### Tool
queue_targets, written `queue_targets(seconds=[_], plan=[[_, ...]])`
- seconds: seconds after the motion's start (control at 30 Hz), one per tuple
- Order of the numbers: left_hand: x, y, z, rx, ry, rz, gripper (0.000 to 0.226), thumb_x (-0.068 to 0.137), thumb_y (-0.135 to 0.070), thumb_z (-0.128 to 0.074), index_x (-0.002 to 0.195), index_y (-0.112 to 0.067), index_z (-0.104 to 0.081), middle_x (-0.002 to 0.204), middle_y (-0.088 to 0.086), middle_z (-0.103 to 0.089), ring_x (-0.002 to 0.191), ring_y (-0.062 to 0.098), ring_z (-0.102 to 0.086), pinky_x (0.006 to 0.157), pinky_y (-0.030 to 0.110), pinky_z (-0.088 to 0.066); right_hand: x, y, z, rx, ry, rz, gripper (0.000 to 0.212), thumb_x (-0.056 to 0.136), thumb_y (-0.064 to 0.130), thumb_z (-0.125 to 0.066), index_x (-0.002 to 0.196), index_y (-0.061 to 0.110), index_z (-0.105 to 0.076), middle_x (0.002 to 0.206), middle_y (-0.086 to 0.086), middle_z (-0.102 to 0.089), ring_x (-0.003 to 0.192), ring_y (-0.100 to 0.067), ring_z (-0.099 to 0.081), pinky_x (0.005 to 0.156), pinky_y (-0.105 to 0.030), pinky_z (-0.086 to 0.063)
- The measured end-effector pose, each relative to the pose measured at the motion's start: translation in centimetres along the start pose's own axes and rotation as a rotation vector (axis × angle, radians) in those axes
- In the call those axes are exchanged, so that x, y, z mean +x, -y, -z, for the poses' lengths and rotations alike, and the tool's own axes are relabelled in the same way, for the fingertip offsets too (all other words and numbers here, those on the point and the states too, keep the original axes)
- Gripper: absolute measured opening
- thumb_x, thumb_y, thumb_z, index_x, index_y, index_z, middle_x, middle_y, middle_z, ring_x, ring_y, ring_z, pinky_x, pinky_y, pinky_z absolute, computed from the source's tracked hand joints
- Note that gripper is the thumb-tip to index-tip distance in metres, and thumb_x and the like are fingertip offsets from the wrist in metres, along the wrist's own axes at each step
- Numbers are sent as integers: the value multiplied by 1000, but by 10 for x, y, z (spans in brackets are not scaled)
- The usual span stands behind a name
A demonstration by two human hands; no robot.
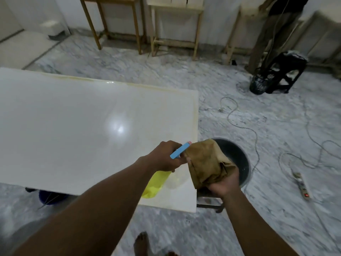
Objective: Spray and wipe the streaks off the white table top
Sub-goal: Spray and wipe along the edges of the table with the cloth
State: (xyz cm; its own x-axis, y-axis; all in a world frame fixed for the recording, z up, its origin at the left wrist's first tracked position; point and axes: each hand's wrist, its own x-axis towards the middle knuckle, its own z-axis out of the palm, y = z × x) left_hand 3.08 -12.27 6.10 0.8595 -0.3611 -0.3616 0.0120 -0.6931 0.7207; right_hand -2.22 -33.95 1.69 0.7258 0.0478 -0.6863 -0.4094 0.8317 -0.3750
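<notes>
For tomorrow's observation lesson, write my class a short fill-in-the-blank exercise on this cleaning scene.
1. The left hand holds a yellow spray ____ with a blue head.
2. The right hand holds a ____ cloth.
3. Beside the white table top stands a dark round ____.
4. The spray head points toward the ____.

Missing words: bottle; brown; bucket; cloth

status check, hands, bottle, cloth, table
Left hand shut on spray bottle, nozzle toward cloth. Right hand shut on cloth, off table top. Nothing blocking the top.
</notes>
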Motion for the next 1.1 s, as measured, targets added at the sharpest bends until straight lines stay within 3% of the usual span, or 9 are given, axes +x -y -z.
queue_targets(seconds=[0.07, 0.2, 0.33, 0.47, 0.6, 0.7, 0.9, 1.0, 1.1], plan=[[5, -1, 15, 55, 47, -30, 29, 97, -45, -75, 81, -25, -61, 81, 0, -72, 66, 21, -80, 58, 14, -51, 8, -1, -23, 36, 9, 11, 49, 98, 40, -36, 124, 14, -69, 129, -22, -65, 123, -39, -57, 108, -53, -41], [18, 8, 40, 123, 109, -78, 32, 96, -47, -75, 77, -25, -61, 76, -6, -68, 70, 24, -81, 62, 18, -54, 21, -7, -62, -10, 86, 33, 51, 97, 43, -43, 102, 7, -79, 118, -23, -69, 108, -39, -65, 104, -53, -45], [39, 11, 74, 195, 64, -179, 37, 97, -45, -73, 70, -28, -55, 71, 2, -72, 65, 24, -80, 60, 23, -56, 42, -10, -90, 13, 122, 56, 52, 98, 41, -43, 130, 4, -64, 131, -27, -61, 123, -43, -57, 106, -57, -42], [62, 3, 92, 373, 59, -207, 37, 94, -49, -72, 67, -30, -55, 70, -1, -70, 60, 13, -68, 80, 44, -65, 54, -5, -112, 51, 120, 107, 58, 86, 34, -53, 135, 4, -58, 135, -26, -57, 116, -42, -58, 112, -57, -34], [83, -3, 97, 420, 224, -218, 33, 94, -46, -75, 73, -30, -54, 74, -6, -69, 59, 9, -67, 84, 37, -63, 70, 11, -114, 90, 135, 114, 45, 94, 35, -48, 118, 2, -66, 126, -26, -57, 116, -41, -55, 114, -58, -31], [102, -6, 100, 378, 217, -216, 31, 96, -43, -74, 75, -29, -55, 85, 6, -77, 60, 14, -73, 81, 33, -62, 94, 30, -120, 77, 129, 109, 54, 93, 39, -49, 133, 4, -60, 132, -26, -58, 119, -42, -56, 112, -58, -34], [159, -5, 93, 306, 87, -122, 34, 95, -45, -71, 69, -29, -56, 82, 10, -76, 72, 29, -77, 76, 47, -65, 153, 72, -133, -34, 50, 37, 42, 93, 38, -52, 107, 5, -75, 115, -23, -69, 105, -39, -65, 104, -52, -46], [190, -2, 101, 195, 70, -88, 34, 97, -42, -72, 74, -22, -57, 81, 13, -78, 65, 25, -80, 70, 34, -61, 192, 100, -148, -227, -26, 56, 34, 94, 32, -55, 105, 3, -71, 110, -21, -69, 97, -36, -66, 99, -48, -49], [217, 6, 109, 71, -43, -57, 34, 100, -36, -71, 81, -11, -60, 79, 14, -76, 59, 22, -79, 62, 24, -57, 249, 132, -173, -554, -295, 175, 31, 93, 34, -57, 103, 6, -67, 104, -18, -70, 96, -36, -67, 94, -51, -55]])
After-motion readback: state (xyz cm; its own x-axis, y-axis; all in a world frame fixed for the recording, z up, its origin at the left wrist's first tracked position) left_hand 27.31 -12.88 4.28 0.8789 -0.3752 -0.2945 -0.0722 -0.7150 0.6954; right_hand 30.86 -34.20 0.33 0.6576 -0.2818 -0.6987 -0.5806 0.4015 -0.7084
